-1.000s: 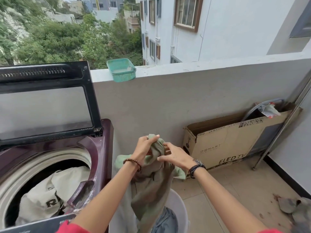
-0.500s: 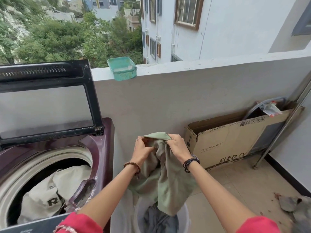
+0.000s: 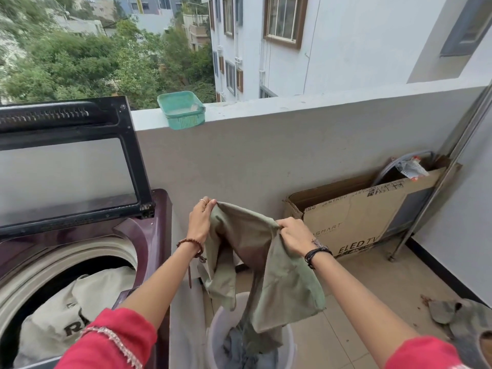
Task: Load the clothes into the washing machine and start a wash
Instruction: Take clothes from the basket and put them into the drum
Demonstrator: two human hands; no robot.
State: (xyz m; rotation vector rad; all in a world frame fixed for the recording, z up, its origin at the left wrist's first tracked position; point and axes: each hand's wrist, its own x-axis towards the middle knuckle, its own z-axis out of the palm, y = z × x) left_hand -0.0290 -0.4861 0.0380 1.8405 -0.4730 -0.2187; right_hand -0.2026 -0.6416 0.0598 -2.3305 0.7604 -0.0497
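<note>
An olive-green garment (image 3: 279, 278) hangs stretched between both hands above a white laundry bucket (image 3: 288, 344). My left hand (image 3: 201, 221) pinches its top edge on the left, and my right hand (image 3: 291, 235) grips the edge on the right. The cloth's lower end trails into the bucket, where blue-grey clothes (image 3: 237, 350) lie. To the left stands a maroon top-load washing machine (image 3: 157, 235) with its dark lid (image 3: 69, 161) raised. A cream garment with dark lettering (image 3: 66, 310) lies in the drum.
A grey balcony wall (image 3: 266, 155) runs across in front, with a green plastic basket (image 3: 182, 109) on its ledge. A flat cardboard TV box (image 3: 354, 222) leans against the wall at right beside a metal pole (image 3: 436, 187). Grey slippers (image 3: 452, 312) lie on the tiled floor.
My hands have moved apart, spreading the green garment's top edge open. Earlier it was bunched between them. The cloth now hangs wider above the bucket.
</note>
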